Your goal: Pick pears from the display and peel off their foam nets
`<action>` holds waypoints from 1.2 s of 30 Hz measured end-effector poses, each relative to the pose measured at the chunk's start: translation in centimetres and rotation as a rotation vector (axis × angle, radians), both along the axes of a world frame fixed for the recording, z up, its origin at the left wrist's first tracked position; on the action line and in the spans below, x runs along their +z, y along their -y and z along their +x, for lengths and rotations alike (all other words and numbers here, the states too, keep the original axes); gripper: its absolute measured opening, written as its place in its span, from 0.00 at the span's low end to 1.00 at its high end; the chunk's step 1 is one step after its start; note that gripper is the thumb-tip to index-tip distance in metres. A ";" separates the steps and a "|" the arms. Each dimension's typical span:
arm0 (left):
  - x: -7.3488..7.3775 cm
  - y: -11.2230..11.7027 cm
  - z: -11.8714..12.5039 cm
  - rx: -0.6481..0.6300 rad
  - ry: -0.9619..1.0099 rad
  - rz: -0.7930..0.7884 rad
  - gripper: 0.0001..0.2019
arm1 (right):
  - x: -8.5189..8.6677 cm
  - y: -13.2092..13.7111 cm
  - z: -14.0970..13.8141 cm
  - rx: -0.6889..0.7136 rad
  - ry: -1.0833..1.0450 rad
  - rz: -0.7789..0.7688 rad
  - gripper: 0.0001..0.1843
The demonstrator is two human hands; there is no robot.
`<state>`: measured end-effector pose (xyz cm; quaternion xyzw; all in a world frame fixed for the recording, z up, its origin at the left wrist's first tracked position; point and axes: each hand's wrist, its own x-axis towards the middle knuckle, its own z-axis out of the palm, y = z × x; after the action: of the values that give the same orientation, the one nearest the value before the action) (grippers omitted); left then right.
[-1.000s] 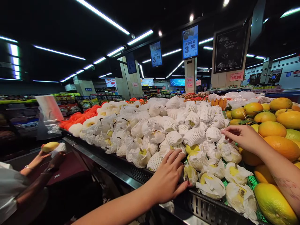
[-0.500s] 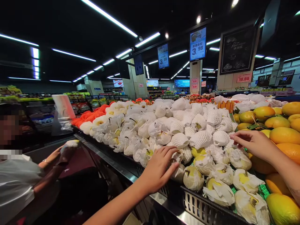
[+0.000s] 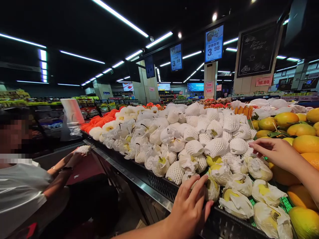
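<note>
Both your hands are open and hold nothing: your left hand (image 3: 190,207) lies with fingers spread on a paper-wrapped pear (image 3: 211,188) at the front rim of the black crate (image 3: 224,225), and your right hand (image 3: 275,152) hovers, fingers loosely extended, just above another wrapped pear (image 3: 259,169). Nothing looks lifted yet; picking one out seems still to come. That front pear sits roughly upright, long axis near vertical, though your fingers hide its stem. Foam-netted pears (image 3: 216,146) pile behind, large citrus (image 3: 306,143) lies right, and another person (image 3: 22,196) stands left.
</note>
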<state>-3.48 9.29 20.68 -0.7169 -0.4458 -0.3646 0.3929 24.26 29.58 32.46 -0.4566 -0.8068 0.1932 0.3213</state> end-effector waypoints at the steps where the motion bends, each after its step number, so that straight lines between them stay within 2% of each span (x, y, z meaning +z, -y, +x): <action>1: 0.0 0.1 0.0 -0.006 0.007 -0.009 0.11 | 0.0 0.1 0.0 -0.006 0.001 -0.004 0.39; 3: 0.6 0.3 -0.6 -0.041 0.004 -0.037 0.14 | 0.1 0.2 -0.1 -0.016 0.004 -0.007 0.40; 6: 2.3 0.1 -2.8 -0.088 0.042 -0.074 0.15 | 0.1 0.4 -0.1 -0.016 0.008 -0.008 0.40; 9: 3.8 -1.2 -5.5 -0.011 0.250 -0.146 0.17 | 0.0 0.2 0.1 0.017 0.002 0.007 0.37; 13: 3.8 -3.9 -7.4 0.033 0.499 -0.500 0.26 | -0.3 -0.2 0.2 0.040 -0.001 0.022 0.37; 15: 3.6 -4.7 -7.5 0.033 0.554 -0.596 0.29 | -0.4 -0.3 0.1 0.035 -0.015 0.016 0.38; 17: 3.8 -4.9 -7.2 0.046 0.578 -0.615 0.29 | -0.4 -0.3 0.1 0.038 -0.026 0.009 0.39; 20: 4.9 -4.6 -6.9 0.094 0.581 -0.665 0.27 | -0.3 -0.2 0.0 0.032 -0.025 0.007 0.39; 24: 6.5 -4.4 -6.9 0.318 0.581 -0.647 0.26 | -0.1 -0.1 -0.2 0.028 -0.024 0.014 0.39; 27: 6.7 -5.0 -7.2 0.502 0.540 -0.655 0.25 | -0.1 -0.1 -0.3 0.025 -0.023 0.019 0.39; 29: 6.7 -5.4 -7.3 0.578 0.476 -0.678 0.25 | 0.0 0.0 -0.3 0.017 -0.027 0.010 0.40; 33: 7.2 -5.5 -7.8 0.608 0.365 -0.647 0.23 | 0.0 0.2 -0.3 0.008 -0.027 0.001 0.40; 36: 7.9 -5.0 -8.3 0.559 0.360 -0.636 0.25 | 0.0 0.3 -0.2 0.009 -0.026 0.000 0.39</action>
<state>-11.77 14.30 28.56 -0.5793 -0.7730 -0.2083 0.1531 24.05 29.32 32.43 -0.4504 -0.8047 0.2006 0.3307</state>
